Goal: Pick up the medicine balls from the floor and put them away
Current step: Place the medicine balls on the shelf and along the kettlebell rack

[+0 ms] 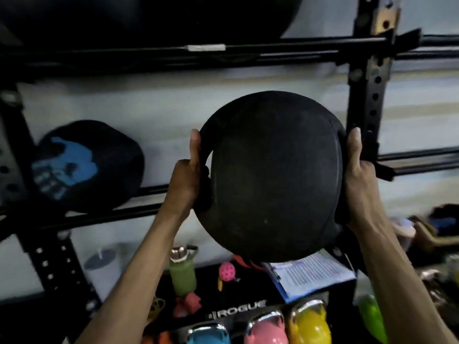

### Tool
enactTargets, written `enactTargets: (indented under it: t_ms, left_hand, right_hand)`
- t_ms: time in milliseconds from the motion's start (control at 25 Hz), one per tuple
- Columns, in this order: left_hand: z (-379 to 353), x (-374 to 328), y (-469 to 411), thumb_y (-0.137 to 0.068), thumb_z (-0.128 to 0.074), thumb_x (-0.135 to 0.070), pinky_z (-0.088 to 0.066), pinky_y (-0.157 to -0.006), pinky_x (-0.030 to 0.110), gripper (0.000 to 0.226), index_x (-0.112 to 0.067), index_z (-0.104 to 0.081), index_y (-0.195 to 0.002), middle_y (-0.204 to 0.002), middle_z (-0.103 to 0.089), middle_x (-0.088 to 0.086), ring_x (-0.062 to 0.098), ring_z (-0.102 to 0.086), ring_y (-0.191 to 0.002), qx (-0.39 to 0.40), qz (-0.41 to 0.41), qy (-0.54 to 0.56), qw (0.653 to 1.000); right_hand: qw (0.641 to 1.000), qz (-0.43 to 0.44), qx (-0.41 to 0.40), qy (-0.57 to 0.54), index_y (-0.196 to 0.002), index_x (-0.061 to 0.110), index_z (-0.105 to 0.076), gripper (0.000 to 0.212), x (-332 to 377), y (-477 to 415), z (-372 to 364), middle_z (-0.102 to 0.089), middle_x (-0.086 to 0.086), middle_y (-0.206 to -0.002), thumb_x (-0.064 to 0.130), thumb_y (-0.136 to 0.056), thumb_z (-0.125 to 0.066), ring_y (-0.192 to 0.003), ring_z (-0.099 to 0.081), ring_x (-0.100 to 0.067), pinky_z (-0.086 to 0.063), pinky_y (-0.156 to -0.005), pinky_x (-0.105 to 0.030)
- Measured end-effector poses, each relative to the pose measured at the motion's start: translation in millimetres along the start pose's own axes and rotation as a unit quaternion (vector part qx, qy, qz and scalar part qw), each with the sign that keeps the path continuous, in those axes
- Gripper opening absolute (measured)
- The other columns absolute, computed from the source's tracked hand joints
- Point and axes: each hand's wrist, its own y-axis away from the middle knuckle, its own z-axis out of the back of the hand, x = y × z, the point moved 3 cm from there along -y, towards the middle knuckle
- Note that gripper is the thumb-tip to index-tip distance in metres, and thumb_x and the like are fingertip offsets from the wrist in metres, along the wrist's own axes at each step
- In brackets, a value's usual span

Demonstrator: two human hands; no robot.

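Note:
I hold a black medicine ball with two side handles (270, 175) up in front of a black storage rack. My left hand (190, 173) grips its left handle, thumb pointing up. My right hand (360, 177) grips the right handle close to the rack's upright post (367, 78). The ball is level with the middle shelf rails (419, 161) and in the air, apart from them. A second black medicine ball with a blue print (87, 165) lies on those rails at the left. A large black ball (154, 18) fills the top shelf.
Below the ball stands a black box with a green bottle (182, 271), a pink perforated ball (226, 270) and a clipboard with papers (310, 271). Coloured kettlebells (308, 324) line the bottom edge. Clutter lies at the right (437, 227). The wall behind is white.

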Motion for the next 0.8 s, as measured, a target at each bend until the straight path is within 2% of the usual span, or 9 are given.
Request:
enactTargets:
  t_ms: [80, 160, 200, 320, 400, 480, 560, 680, 800]
  left_hand:
    - [23.4, 0.9, -30.5, -0.051, -0.023, -0.108, -0.052, -0.086, 0.056, 0.119, -0.002, -0.068, -0.082, -0.077, -0.061, 0.031, 0.045, -0.061, -0.072, -0.022, -0.009, 0.011, 1.000]
    - [41.5, 5.8, -54.3, -0.058, -0.021, -0.106, -0.052, -0.091, 0.054, 0.126, 0.005, -0.071, -0.093, -0.091, -0.064, 0.037, 0.049, -0.065, -0.086, -0.046, -0.016, -0.005, 0.999]
    - [52.0, 9.0, -67.4, -0.061, -0.020, -0.104, -0.053, -0.087, 0.050, 0.125, 0.005, -0.072, -0.095, -0.093, -0.063, 0.039, 0.048, -0.067, -0.087, -0.065, -0.012, -0.006, 0.998]
    - [70.7, 26.6, -105.6, -0.072, -0.024, -0.096, -0.048, -0.062, 0.031, 0.096, -0.014, -0.066, -0.096, -0.083, -0.062, 0.036, 0.031, -0.062, -0.075, -0.081, 0.012, 0.006, 0.997]
    - [80.0, 43.3, -129.0, -0.077, -0.026, -0.089, -0.044, -0.046, 0.019, 0.082, -0.017, -0.058, -0.098, -0.085, -0.060, 0.018, 0.027, -0.055, -0.075, -0.090, 0.039, 0.026, 0.995]
    - [81.4, 54.7, -142.6, -0.083, -0.027, -0.084, -0.041, -0.040, 0.014, 0.074, -0.017, -0.055, -0.097, -0.088, -0.056, 0.012, 0.025, -0.053, -0.074, -0.097, 0.055, 0.030, 0.993]
    - [84.0, 67.9, -154.6, -0.078, -0.027, -0.088, -0.046, -0.050, 0.021, 0.078, -0.018, -0.055, -0.097, -0.090, -0.057, 0.010, 0.025, -0.054, -0.077, -0.098, 0.076, 0.026, 0.992]
    - [88.5, 84.7, -168.2, -0.066, -0.029, -0.099, -0.049, -0.082, 0.033, 0.097, -0.014, -0.067, -0.095, -0.097, -0.068, 0.009, 0.023, -0.064, -0.090, -0.098, 0.088, 0.041, 0.990]
    - [88.8, 97.5, -177.4, -0.076, -0.037, -0.091, -0.053, -0.098, 0.036, 0.093, -0.015, -0.074, -0.115, -0.111, -0.075, 0.006, 0.021, -0.070, -0.103, -0.112, 0.113, 0.112, 0.981]
  right_hand:
    - [0.999, 0.020, 0.026, -0.013, -0.081, -0.005, -0.066, 0.080, 0.6, -27.6, -41.3, -0.057, -0.025, -0.067, 0.061, -0.102, -0.023, -0.059, -0.052, -0.025, -0.040, -0.041, -0.021]
    - [0.999, -0.001, 0.042, -0.019, -0.070, 0.001, -0.061, 0.081, -1.3, -48.1, -80.2, -0.053, -0.013, -0.056, 0.066, -0.099, -0.024, -0.054, -0.049, -0.023, -0.034, -0.035, -0.019]
    - [0.998, -0.009, 0.059, -0.024, -0.067, 0.004, -0.059, 0.080, -3.1, -60.7, -102.0, -0.052, -0.009, -0.054, 0.068, -0.098, -0.024, -0.051, -0.047, -0.023, -0.032, -0.033, -0.018]
    - [0.995, -0.028, 0.093, -0.030, -0.075, 0.000, -0.062, 0.082, -15.8, -91.2, -159.2, -0.056, -0.013, -0.061, 0.069, -0.097, -0.024, -0.053, -0.051, -0.022, -0.033, -0.031, -0.017]
    - [0.991, -0.040, 0.121, -0.041, -0.078, -0.003, -0.063, 0.085, -27.9, -105.1, -190.7, -0.057, -0.014, -0.063, 0.070, -0.096, -0.025, -0.052, -0.050, -0.022, -0.034, -0.032, -0.016]
    - [0.990, -0.053, 0.127, -0.040, -0.081, -0.002, -0.065, 0.086, -36.5, -115.5, -208.0, -0.059, -0.014, -0.066, 0.073, -0.095, -0.025, -0.053, -0.052, -0.022, -0.037, -0.036, -0.018]
    - [0.987, -0.065, 0.141, -0.038, -0.081, 0.001, -0.062, 0.079, -41.3, -122.3, -221.0, -0.059, -0.014, -0.069, 0.070, -0.097, -0.027, -0.055, -0.052, -0.021, -0.037, -0.033, -0.016]
    - [0.985, -0.063, 0.156, -0.045, -0.079, 0.005, -0.057, 0.071, -43.2, -132.8, -234.4, -0.058, -0.016, -0.067, 0.068, -0.098, -0.029, -0.054, -0.047, -0.018, -0.034, -0.030, -0.014]
    - [0.977, -0.081, 0.188, -0.061, -0.078, 0.005, -0.057, 0.076, -47.8, -142.5, -249.2, -0.044, -0.004, -0.053, 0.076, -0.092, -0.033, -0.042, -0.039, -0.016, -0.031, -0.034, -0.015]
